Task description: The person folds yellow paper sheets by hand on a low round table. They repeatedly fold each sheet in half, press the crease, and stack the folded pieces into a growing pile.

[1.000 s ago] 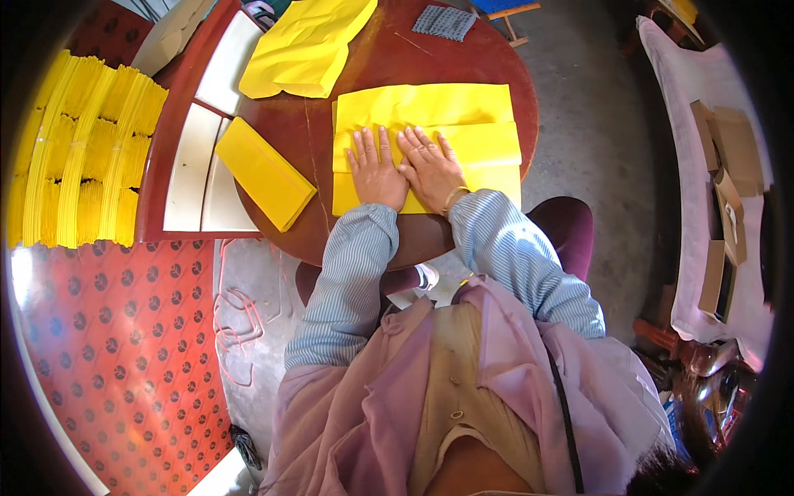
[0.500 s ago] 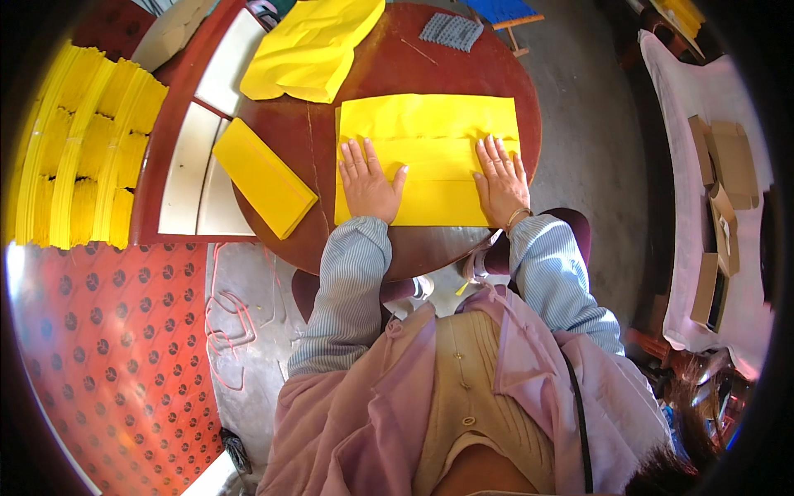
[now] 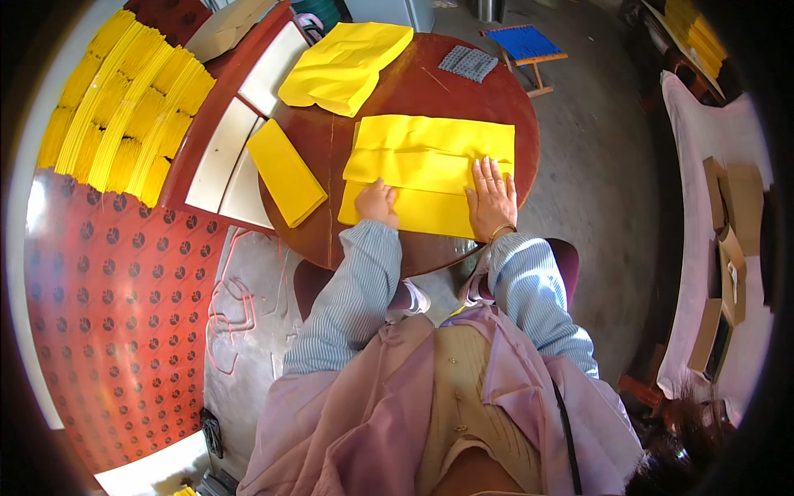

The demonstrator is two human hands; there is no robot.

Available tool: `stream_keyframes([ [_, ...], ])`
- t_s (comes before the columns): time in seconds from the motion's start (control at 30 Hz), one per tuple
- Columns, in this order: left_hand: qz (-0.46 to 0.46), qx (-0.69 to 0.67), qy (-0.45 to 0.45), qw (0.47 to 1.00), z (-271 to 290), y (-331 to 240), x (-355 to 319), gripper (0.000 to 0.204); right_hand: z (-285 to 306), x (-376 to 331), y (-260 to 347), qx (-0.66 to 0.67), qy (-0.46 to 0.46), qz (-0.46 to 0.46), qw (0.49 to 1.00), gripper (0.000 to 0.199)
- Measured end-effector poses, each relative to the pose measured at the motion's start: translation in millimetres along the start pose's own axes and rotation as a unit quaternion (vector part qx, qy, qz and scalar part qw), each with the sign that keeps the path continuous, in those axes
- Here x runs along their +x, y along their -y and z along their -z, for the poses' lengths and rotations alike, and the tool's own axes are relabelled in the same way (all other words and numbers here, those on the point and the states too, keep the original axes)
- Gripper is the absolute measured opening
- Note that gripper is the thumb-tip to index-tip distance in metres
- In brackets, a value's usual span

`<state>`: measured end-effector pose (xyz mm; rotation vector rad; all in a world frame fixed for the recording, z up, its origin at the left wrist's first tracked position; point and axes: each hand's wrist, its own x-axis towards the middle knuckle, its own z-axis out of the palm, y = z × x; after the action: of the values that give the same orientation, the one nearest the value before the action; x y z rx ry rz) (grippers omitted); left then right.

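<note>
A yellow cloth-like sheet [image 3: 430, 157], folded with a crease across its middle, lies on the round red-brown table [image 3: 463, 107] in front of me. My left hand [image 3: 377, 203] is closed at the sheet's left side, its curled fingers on the edge of the upper fold. My right hand [image 3: 493, 198] lies flat on the right part of the sheet with its fingers stretched out. Left of the sheet rests a narrow folded yellow piece [image 3: 286, 172]. Another crumpled yellow piece [image 3: 347, 66] lies farther back on the table.
A grey bumpy pad [image 3: 468, 63] sits at the table's far right. White panels [image 3: 213, 157] adjoin the table on the left, by tall yellow stacks [image 3: 124, 107]. Beyond the table stands a blue-topped stool [image 3: 524, 43]. Open cardboard boxes [image 3: 741, 207] rest on a pale cloth at right.
My left hand has gone from lying flat to curling its fingers at the fold's edge. The sheet's upper fold looks more rumpled. My right hand stays flat. The view has shifted.
</note>
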<state>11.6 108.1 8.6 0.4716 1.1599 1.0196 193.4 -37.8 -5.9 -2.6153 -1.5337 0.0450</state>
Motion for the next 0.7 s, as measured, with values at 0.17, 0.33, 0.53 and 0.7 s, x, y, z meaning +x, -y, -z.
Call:
stream_keyframes([
  [0.17, 0.022, 0.058, -0.049, 0.997, -49.2, 8.4, -7.1, 0.046, -2.3, 4.2, -4.3, 0.011, -0.009, 0.012, 1.000, 0.061],
  [0.33, -0.077, 0.074, -0.018, 0.994, -65.3, 0.1, -25.2, 0.051, 18.9, 6.6, -16.9, 0.075, -0.043, 0.017, 0.996, 0.067],
  [0.53, -0.235, 0.118, 0.302, 0.916, -34.5, -61.9, -68.4, 0.048, 116.8, 51.9, -37.5, 0.497, -0.042, 0.142, 0.855, 0.090],
  [0.7, -0.229, 0.251, 0.527, 0.779, -29.6, -176.6, -104.9, 0.072, 178.5, 80.3, -23.8, 0.833, 0.099, 0.100, 0.536, 0.074],
])
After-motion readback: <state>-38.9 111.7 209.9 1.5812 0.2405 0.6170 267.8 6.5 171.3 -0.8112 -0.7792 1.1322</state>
